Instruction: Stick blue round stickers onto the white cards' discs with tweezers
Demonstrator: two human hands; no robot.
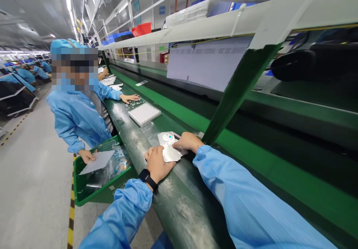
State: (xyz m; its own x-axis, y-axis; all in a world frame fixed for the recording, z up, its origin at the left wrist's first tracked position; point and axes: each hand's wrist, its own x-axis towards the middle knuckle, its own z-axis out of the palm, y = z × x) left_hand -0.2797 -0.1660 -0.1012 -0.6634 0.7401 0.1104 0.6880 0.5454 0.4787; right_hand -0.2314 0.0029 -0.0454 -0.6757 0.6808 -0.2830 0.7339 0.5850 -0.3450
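Observation:
A silvery-white flat piece [171, 154] with a round white part [167, 137] and a small blue dot at its far end lies on the green bench. My left hand [158, 163], with a black watch on its wrist, is closed against the near left edge of this piece. From the right, my right hand [190, 141] reaches over it with curled fingers, the fingertips touching its surface. A thin pinkish thing shows beside those fingers; whether they hold it is not clear. Clear film [151, 131] lies just beyond the piece.
Farther along the bench sits a white gridded tray [144, 114] beside small scattered parts. A co-worker's hand [130, 98] rests there; the other holds a white sheet [99, 161] over a green bin [104, 191]. A green post [240, 92] rises close to my right hand.

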